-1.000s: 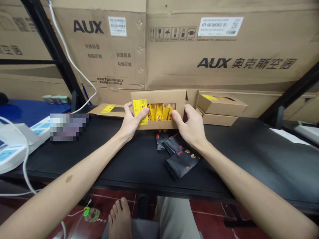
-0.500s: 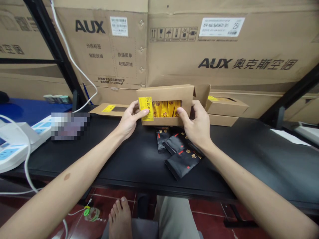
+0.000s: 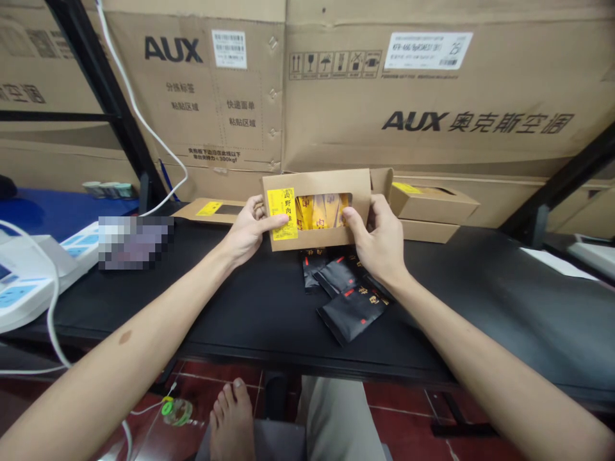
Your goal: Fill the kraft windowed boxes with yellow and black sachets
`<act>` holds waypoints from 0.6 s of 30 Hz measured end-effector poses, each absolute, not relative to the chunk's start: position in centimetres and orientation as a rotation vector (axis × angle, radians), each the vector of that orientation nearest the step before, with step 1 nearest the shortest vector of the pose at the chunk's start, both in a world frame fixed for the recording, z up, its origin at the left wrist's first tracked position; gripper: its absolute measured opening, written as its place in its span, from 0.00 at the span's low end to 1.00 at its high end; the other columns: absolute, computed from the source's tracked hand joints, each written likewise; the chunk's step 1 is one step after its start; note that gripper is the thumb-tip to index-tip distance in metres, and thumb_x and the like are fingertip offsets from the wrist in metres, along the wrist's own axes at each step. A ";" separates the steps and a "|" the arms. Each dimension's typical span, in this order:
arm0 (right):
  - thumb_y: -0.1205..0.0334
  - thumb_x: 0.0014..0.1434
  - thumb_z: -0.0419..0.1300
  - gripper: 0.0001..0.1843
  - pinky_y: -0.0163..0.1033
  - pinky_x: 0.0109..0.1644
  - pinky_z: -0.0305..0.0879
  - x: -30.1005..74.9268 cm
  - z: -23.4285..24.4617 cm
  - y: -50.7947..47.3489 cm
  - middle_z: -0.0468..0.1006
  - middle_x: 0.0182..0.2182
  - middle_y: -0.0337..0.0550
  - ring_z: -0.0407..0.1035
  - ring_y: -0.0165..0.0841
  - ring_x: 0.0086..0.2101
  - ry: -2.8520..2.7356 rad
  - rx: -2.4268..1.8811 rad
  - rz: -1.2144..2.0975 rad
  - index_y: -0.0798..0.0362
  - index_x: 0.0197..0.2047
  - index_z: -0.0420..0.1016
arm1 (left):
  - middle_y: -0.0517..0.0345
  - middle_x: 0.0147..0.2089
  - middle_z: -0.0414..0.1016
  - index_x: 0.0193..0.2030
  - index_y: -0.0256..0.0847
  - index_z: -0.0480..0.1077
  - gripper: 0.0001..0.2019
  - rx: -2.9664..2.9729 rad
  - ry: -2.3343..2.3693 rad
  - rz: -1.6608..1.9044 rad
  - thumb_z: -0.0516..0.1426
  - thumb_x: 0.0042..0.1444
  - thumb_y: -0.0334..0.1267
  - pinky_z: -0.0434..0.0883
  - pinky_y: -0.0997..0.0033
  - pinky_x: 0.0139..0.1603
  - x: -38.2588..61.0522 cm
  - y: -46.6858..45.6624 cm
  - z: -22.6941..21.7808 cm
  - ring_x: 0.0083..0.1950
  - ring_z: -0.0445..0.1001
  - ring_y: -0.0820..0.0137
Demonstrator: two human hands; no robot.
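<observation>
A brown cardboard box (image 3: 331, 182) with a yellow label and a cut-out window is held up above the table between both hands. Yellow packets (image 3: 319, 210) show through its window. My left hand (image 3: 250, 229) grips the box's left end, thumb on the label. At the right end, my right hand (image 3: 382, 240) holds it with the thumb by the window edge and the fingers behind. A raised flap shows beyond that end. Several black packets (image 3: 353, 314) with gold lettering lie on the table below, partly hidden by the box and my right hand.
Two stacked brown boxes (image 3: 432, 208) stand at the back right. A flat box piece (image 3: 192, 208) lies at the back left. White power strips (image 3: 29, 288) and cables occupy the table's left side. Large AUX cartons (image 3: 336, 121) wall off the back.
The box has tilted so its front faces me more fully, and its left end has dropped slightly. The flap at the right has folded closer in behind the box.
</observation>
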State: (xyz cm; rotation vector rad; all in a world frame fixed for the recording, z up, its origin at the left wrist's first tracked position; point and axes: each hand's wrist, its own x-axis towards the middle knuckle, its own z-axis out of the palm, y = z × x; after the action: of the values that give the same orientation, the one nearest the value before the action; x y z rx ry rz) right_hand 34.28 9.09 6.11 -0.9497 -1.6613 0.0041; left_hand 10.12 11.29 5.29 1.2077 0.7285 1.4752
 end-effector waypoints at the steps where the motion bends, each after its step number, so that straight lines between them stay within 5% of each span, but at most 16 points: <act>1: 0.46 0.68 0.59 0.15 0.49 0.50 0.73 34.3 6.1 9.1 0.79 0.40 0.44 0.74 0.38 0.41 -1.661 -0.954 0.006 0.50 0.42 0.70 | 0.49 0.57 0.81 0.48 0.42 0.67 0.32 1.205 0.726 1.473 0.76 0.36 0.35 0.73 0.48 0.68 10.1 11.2 5.4 0.66 0.76 0.52; 7: 0.48 0.68 0.58 0.14 0.48 0.49 0.72 34.2 6.1 9.1 0.79 0.39 0.44 0.74 0.37 0.40 -1.649 -0.961 -0.024 0.50 0.40 0.68 | 0.41 0.59 0.81 0.49 0.36 0.74 0.30 1.264 0.722 1.377 0.76 0.38 0.39 0.75 0.47 0.66 10.2 10.7 5.8 0.65 0.77 0.48; 18: 0.43 0.69 0.57 0.18 0.48 0.47 0.72 34.5 6.1 9.0 0.77 0.38 0.44 0.72 0.37 0.39 -1.653 -0.961 -0.082 0.49 0.40 0.67 | 0.42 0.58 0.82 0.49 0.38 0.73 0.30 1.290 0.696 1.431 0.76 0.38 0.39 0.74 0.47 0.66 10.4 10.9 5.6 0.64 0.78 0.49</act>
State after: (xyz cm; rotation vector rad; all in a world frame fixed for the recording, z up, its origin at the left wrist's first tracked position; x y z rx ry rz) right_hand 34.49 8.99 6.11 -0.9615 -1.6530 -0.0819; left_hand 10.39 10.95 5.60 1.2896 0.6963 1.4305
